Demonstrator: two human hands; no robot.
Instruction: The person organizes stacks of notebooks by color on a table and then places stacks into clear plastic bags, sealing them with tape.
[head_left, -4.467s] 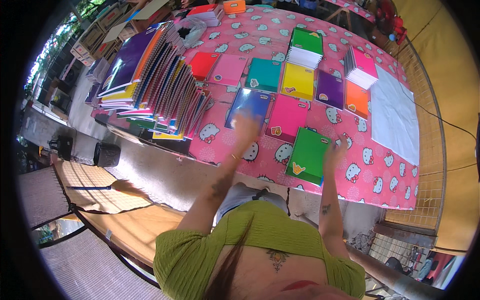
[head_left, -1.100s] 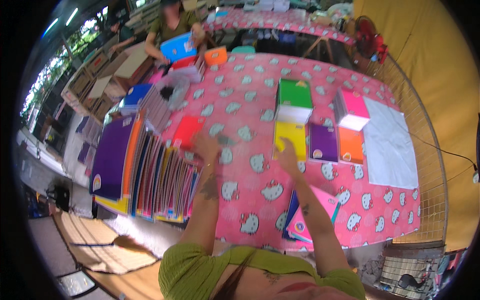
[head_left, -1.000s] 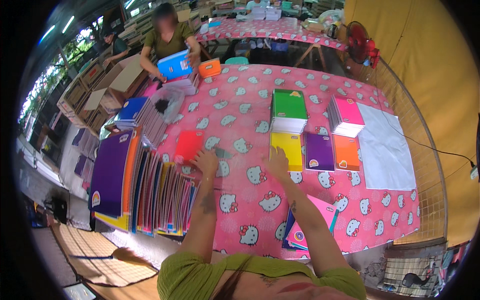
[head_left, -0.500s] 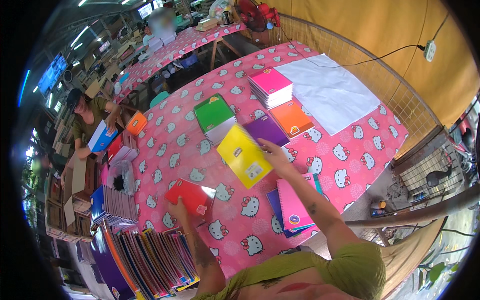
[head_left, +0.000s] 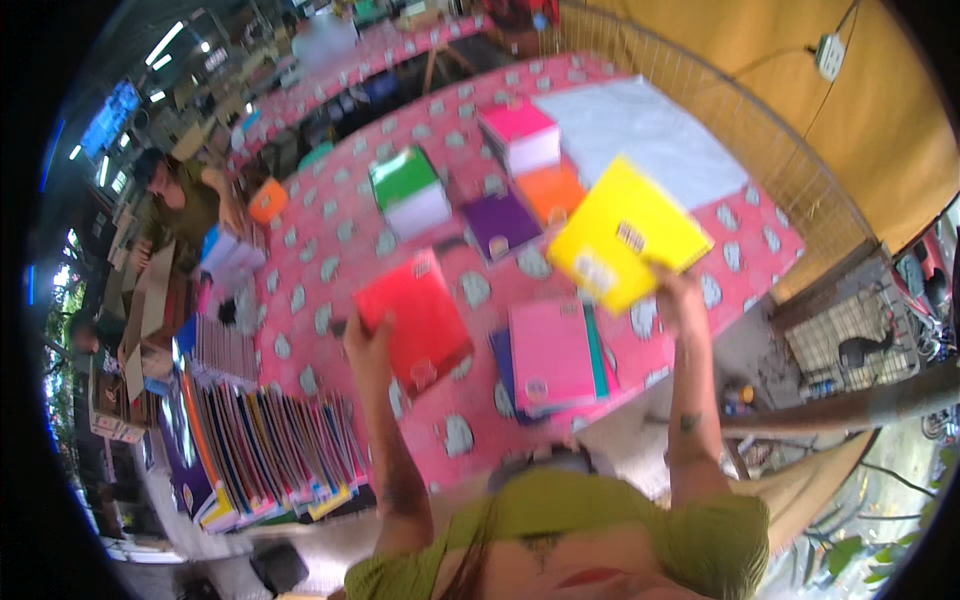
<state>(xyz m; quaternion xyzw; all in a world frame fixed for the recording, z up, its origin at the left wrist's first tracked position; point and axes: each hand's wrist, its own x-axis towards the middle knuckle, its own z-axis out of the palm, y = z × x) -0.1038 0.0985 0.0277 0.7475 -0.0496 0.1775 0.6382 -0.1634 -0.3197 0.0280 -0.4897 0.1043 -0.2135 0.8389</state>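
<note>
A red notebook [head_left: 418, 325] is gripped at its left edge by my left hand [head_left: 368, 345], over the near middle of the table. On the right, my right hand [head_left: 680, 298] pinches the near edge of a yellow notebook [head_left: 628, 235], which is lifted and tilted above the table. Between the two hands lies a small pile topped by a pink spiral notebook [head_left: 552, 352], with blue and teal covers sticking out beneath. Beyond it lie a purple notebook [head_left: 500, 224] and an orange notebook [head_left: 550, 192], the orange one partly hidden by the yellow.
Farther back stand a green-topped stack [head_left: 408, 188] and a pink-topped stack [head_left: 520, 135], beside a white sheet [head_left: 650, 140]. A long row of spiral notebooks [head_left: 275, 440] fills the near left. At the far left, a co-worker [head_left: 185, 200] stands by open cartons [head_left: 150, 320].
The yellow notebook has swung right, off the purple one, in my right hand. My left hand has raised and turned the red notebook. The co-worker's blue notebook has gone down onto a stack.
</note>
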